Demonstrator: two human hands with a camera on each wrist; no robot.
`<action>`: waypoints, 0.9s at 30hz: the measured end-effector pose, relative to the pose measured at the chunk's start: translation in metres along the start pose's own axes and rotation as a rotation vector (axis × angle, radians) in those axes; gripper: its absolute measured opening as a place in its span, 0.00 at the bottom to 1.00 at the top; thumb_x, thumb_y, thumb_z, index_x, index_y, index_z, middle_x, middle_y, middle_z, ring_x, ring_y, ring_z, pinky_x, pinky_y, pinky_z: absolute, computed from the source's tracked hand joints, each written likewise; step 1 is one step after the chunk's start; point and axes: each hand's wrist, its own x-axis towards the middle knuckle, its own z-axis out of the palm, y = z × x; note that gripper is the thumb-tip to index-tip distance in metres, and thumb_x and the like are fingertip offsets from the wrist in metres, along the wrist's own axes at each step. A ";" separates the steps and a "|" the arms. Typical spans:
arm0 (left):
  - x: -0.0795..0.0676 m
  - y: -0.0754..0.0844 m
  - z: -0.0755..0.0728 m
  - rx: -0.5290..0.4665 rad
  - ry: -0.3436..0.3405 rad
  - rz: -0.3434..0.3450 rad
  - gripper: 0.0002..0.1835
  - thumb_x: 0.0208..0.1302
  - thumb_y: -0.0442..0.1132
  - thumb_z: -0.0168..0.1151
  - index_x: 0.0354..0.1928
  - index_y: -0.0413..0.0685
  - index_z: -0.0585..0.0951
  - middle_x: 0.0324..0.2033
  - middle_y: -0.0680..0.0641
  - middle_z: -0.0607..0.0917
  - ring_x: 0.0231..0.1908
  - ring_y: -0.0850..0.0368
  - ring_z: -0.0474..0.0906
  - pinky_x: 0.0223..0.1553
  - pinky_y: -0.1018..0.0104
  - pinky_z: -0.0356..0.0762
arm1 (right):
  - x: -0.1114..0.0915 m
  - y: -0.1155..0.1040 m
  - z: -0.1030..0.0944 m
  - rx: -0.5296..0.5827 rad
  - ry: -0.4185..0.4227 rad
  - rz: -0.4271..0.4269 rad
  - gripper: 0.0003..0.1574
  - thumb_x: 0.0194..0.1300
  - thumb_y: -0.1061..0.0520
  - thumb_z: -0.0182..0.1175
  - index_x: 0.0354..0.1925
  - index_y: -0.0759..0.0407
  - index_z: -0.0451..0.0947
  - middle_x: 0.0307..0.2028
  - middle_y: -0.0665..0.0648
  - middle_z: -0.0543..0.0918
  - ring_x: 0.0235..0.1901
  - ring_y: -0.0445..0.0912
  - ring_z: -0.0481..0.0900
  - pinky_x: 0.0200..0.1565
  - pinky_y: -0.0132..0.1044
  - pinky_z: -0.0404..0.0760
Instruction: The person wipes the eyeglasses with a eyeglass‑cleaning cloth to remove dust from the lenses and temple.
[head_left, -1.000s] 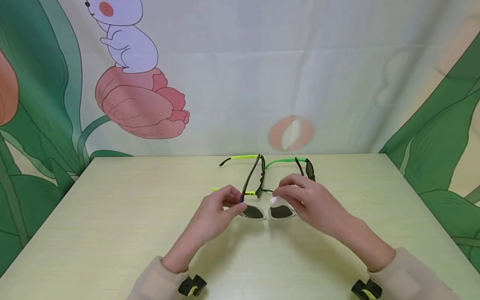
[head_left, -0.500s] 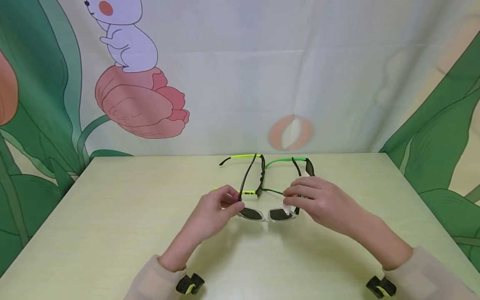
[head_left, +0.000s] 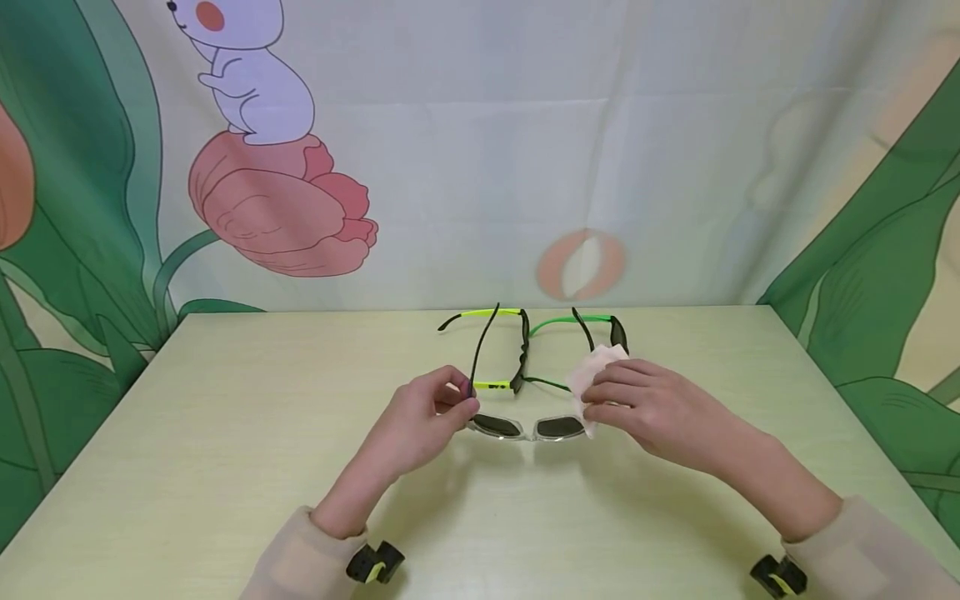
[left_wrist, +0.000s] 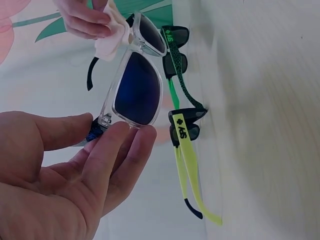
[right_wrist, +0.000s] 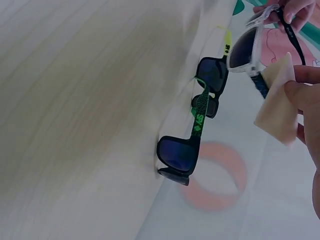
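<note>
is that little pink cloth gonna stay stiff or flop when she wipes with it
Probably floppy: the pink cloth creases and bends where the right hand pinches it. Likely very light, too, since it drapes against the clear-framed sunglasses without shifting them.

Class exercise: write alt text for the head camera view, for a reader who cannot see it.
A left hand pinches one end of clear-framed, dark-lensed sunglasses above a pale wooden table, while the right hand holds a small pink cloth against the other end. Two black sunglasses with yellow and green arms stand behind.
</note>
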 end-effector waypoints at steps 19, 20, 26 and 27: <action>0.000 0.004 -0.007 0.066 -0.062 -0.026 0.03 0.72 0.33 0.62 0.38 0.46 0.77 0.35 0.50 0.89 0.36 0.53 0.85 0.34 0.62 0.76 | -0.007 0.000 0.015 0.032 0.008 -0.077 0.26 0.82 0.59 0.37 0.44 0.61 0.84 0.50 0.59 0.86 0.54 0.53 0.83 0.67 0.52 0.72; 0.000 0.004 -0.007 0.070 -0.064 -0.026 0.04 0.72 0.33 0.62 0.38 0.46 0.77 0.35 0.49 0.89 0.36 0.53 0.85 0.34 0.62 0.76 | -0.006 0.000 0.015 0.018 0.001 -0.081 0.22 0.81 0.62 0.42 0.44 0.61 0.84 0.49 0.58 0.86 0.54 0.52 0.83 0.67 0.51 0.71; 0.002 0.004 -0.008 0.079 -0.084 -0.024 0.04 0.72 0.33 0.62 0.38 0.46 0.77 0.36 0.49 0.89 0.37 0.52 0.85 0.34 0.62 0.75 | -0.002 -0.002 0.014 -0.071 -0.046 -0.122 0.25 0.49 0.78 0.67 0.46 0.62 0.84 0.47 0.57 0.84 0.52 0.51 0.80 0.69 0.49 0.69; 0.002 0.003 -0.008 0.076 -0.088 -0.026 0.04 0.72 0.33 0.63 0.38 0.46 0.77 0.36 0.49 0.89 0.37 0.52 0.85 0.34 0.62 0.75 | -0.001 -0.002 0.014 -0.086 -0.052 -0.130 0.27 0.46 0.78 0.69 0.46 0.62 0.83 0.46 0.56 0.83 0.52 0.51 0.80 0.70 0.49 0.69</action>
